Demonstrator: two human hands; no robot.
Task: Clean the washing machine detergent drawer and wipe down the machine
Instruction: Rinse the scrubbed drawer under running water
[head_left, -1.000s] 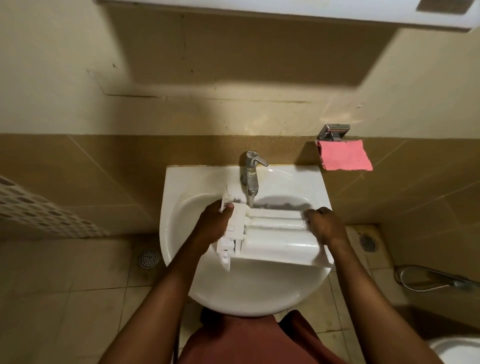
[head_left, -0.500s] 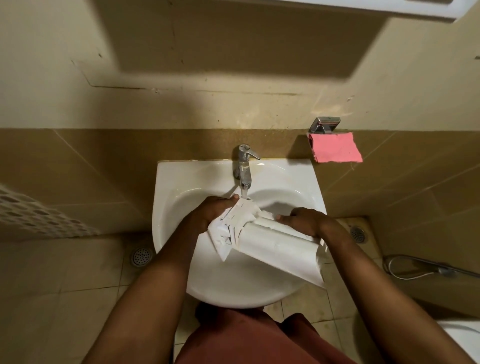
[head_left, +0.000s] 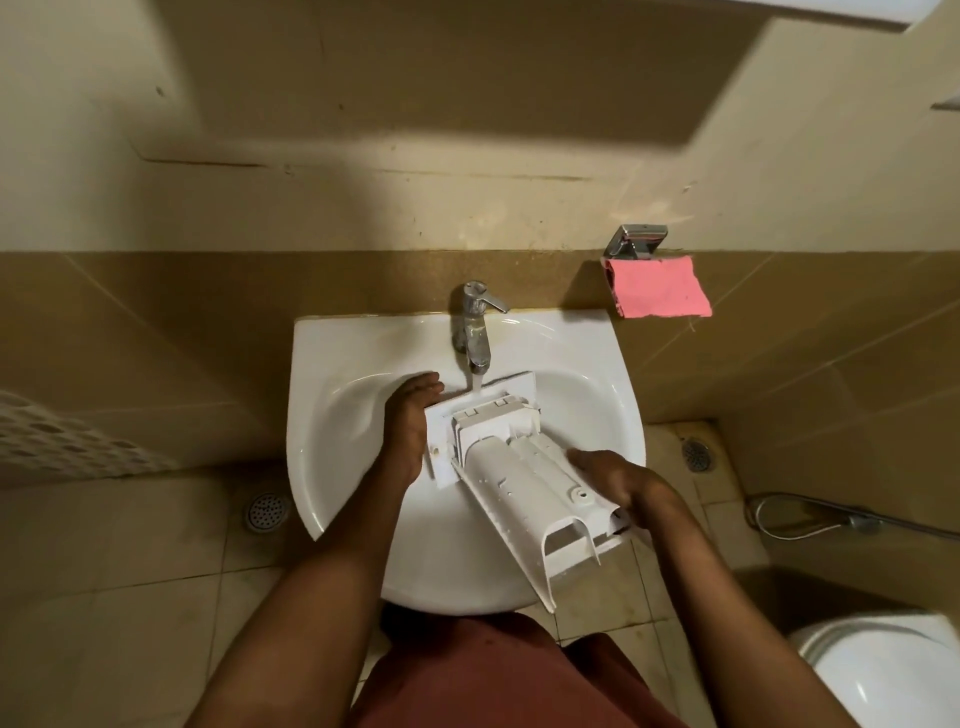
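Tiled bathroom, white sink (head_left: 322, 415): detergent drawer (head_left: 519, 467) underside-up over basin, far end under running tap (head_left: 474, 332). Left hand (head_left: 410, 426) grips front panel, right hand (head_left: 618, 480) holds right side. Best: turn slowly, flush each compartment.

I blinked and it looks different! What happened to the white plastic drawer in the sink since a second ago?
The white plastic detergent drawer swung round: it lay sideways across the white ceramic sink; now its front panel sits under the running chrome tap, its body slanting toward the person. The left hand and right hand kept hold of its ends. The pink cloth on the wall stayed put.
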